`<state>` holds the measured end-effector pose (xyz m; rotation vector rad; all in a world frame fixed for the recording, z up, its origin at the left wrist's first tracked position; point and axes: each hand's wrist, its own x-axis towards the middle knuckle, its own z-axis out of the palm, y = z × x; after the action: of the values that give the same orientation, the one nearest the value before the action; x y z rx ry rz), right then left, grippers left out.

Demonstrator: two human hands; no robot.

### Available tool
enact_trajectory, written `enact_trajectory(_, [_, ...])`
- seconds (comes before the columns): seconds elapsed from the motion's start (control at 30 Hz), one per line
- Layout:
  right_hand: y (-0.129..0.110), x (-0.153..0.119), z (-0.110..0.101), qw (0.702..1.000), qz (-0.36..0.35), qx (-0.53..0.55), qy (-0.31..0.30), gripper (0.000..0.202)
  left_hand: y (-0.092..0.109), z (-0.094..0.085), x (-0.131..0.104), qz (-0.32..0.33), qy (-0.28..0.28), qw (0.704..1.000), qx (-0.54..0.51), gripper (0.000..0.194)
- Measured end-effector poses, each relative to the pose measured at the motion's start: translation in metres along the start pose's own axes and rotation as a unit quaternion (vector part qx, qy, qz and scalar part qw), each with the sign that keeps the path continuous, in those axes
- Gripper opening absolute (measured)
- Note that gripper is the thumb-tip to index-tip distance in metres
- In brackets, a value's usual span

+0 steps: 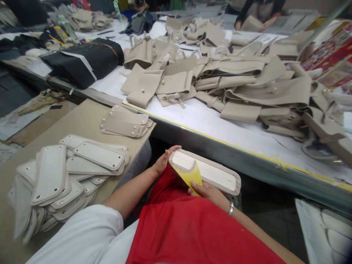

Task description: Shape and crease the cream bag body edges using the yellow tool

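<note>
Over my lap lies a long rounded panel (220,178), with beige material wrapped round its rim and a white block in its middle. My left hand (164,160) is closed round its left end; several of its fingers are hidden behind the panel. Pinched in my right hand (210,191) is a flat yellow scraper-like piece (189,176) with a curved edge, which lies over the panel's near left part. I cannot tell how firmly it presses there. A red cloth (198,231) covers my lap below both hands.
On a board (90,113) at left lie stacked white panels (99,156) with metal studs and beige panels (123,121). The long table (189,117) ahead bears heaped beige bag parts (242,84) and a black bundle (85,60). Another person (258,14) works at the back.
</note>
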<state>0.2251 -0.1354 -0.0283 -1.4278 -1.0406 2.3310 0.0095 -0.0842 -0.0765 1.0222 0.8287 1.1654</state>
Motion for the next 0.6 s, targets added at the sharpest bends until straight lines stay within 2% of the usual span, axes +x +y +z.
enact_trajectory(0.33, [0.002,0.003,-0.007,1.000,-0.006,0.005,-0.003,0.047,-0.001,-0.002,0.003,0.015,-0.013,0.999,0.041,0.084])
enact_trajectory(0.5, [0.002,0.004,-0.003,0.998,0.015,0.058,-0.001,0.049,0.010,0.001,0.006,0.019,0.037,0.984,0.173,0.078])
enact_trajectory(0.6, [-0.001,0.004,0.000,0.997,0.025,0.077,0.010,0.048,0.021,0.006,0.010,0.052,0.011,0.960,0.275,0.077])
